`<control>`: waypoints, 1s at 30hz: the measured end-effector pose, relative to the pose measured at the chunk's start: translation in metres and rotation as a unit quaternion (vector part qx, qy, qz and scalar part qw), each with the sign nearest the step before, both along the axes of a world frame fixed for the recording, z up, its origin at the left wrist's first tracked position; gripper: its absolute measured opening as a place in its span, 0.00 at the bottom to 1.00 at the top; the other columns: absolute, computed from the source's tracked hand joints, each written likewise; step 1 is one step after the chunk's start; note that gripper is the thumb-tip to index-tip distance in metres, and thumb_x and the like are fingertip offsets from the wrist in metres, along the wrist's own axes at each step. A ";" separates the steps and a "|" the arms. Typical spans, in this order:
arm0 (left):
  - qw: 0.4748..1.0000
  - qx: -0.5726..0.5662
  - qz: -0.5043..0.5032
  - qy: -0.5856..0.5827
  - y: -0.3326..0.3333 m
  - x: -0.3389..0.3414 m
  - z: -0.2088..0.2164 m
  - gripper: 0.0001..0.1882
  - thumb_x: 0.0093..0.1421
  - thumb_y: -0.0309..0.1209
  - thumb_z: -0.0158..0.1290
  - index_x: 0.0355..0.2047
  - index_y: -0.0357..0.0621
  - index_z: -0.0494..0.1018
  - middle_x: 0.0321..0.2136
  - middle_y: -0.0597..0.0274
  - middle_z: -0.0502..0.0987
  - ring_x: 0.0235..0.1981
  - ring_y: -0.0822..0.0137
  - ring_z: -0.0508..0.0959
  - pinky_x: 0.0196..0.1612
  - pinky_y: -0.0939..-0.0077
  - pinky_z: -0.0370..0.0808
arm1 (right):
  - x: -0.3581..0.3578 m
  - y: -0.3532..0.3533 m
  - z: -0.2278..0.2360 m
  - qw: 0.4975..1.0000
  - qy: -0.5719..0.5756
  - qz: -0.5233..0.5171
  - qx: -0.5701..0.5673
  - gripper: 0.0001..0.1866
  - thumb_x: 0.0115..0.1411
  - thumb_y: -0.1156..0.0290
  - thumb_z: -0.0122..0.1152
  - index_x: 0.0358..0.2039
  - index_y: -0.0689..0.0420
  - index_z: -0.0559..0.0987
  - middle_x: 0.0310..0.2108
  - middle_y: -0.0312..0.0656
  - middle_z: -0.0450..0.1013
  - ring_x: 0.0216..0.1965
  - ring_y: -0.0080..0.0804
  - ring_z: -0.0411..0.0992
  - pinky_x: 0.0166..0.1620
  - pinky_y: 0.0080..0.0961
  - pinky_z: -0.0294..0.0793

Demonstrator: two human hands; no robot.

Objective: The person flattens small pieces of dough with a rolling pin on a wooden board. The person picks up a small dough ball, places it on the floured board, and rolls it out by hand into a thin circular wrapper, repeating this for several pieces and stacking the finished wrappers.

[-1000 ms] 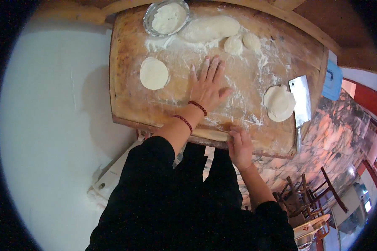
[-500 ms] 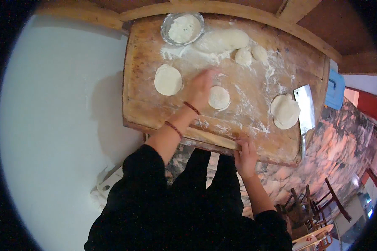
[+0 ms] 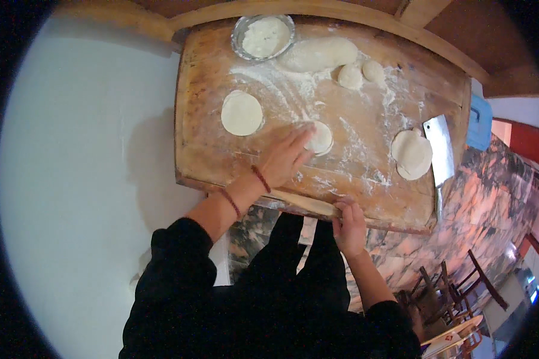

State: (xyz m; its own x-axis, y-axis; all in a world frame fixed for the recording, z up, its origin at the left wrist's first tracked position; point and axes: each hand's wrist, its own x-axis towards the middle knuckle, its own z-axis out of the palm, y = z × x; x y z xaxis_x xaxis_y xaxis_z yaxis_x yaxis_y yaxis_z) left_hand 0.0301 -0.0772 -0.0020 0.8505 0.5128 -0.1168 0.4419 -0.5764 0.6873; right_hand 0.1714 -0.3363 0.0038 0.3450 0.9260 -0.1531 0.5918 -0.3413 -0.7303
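My left hand, with two dark red cords at the wrist, reaches over the board with its fingers stretched out. Its fingertips touch the left side of a small floured dough round. At the near edge, my right hand is closed round the right end of a wooden rolling pin. A flat dough circle lies to the left, and a stack of flattened dough circles to the right. Farther back are a thick dough log and two small dough pieces.
A metal bowl of flour stands at the far left of the wooden board. A cleaver lies along the right side, its handle toward me. Beyond that edge is a blue plastic container; wooden chairs stand lower right.
My left hand has come back from the floured area behind the dough round and now touches the round. A fresh streak shows in the flour. My right hand stays on the rolling pin.
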 end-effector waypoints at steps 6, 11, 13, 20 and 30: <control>0.946 0.287 -0.150 0.030 -0.010 0.005 -0.016 0.26 0.65 0.37 0.55 0.63 0.51 0.70 0.68 0.55 0.66 0.67 0.49 0.68 0.69 0.55 0.64 | -0.007 -0.001 -0.007 0.999 0.015 0.013 0.031 0.23 0.47 0.84 0.65 0.46 0.57 0.75 0.49 0.48 0.75 0.49 0.54 0.75 0.51 0.41 0.75; 0.982 0.180 -0.029 0.044 0.031 -0.001 -0.035 0.27 0.63 0.35 0.56 0.64 0.56 0.71 0.69 0.56 0.65 0.68 0.46 0.65 0.68 0.51 0.64 | -0.006 -0.012 -0.010 1.000 -0.006 -0.004 0.000 0.23 0.48 0.84 0.65 0.46 0.57 0.75 0.49 0.48 0.75 0.48 0.53 0.75 0.49 0.41 0.75; 0.956 0.270 0.095 0.055 0.044 0.011 -0.043 0.27 0.65 0.35 0.55 0.65 0.57 0.70 0.69 0.55 0.64 0.67 0.46 0.66 0.68 0.52 0.64 | -0.006 -0.008 -0.012 1.000 -0.005 -0.001 0.025 0.23 0.48 0.83 0.65 0.46 0.57 0.75 0.49 0.48 0.75 0.48 0.53 0.75 0.49 0.41 0.75; 0.986 0.163 -0.006 0.044 -0.036 0.041 -0.032 0.19 0.61 0.33 0.54 0.54 0.51 0.76 0.68 0.60 0.67 0.69 0.52 0.66 0.69 0.53 0.63 | 0.014 0.005 0.001 0.998 -0.036 0.029 0.049 0.21 0.50 0.82 0.66 0.46 0.57 0.76 0.47 0.47 0.75 0.44 0.52 0.75 0.46 0.42 0.76; 0.969 0.132 0.201 0.053 -0.066 -0.041 0.024 0.28 0.65 0.35 0.54 0.64 0.42 0.66 0.67 0.52 0.67 0.70 0.44 0.62 0.72 0.44 0.54 | 0.075 0.079 -0.007 0.974 -0.087 0.200 0.062 0.24 0.55 0.73 0.65 0.54 0.54 0.77 0.58 0.46 0.72 0.56 0.52 0.71 0.57 0.46 0.71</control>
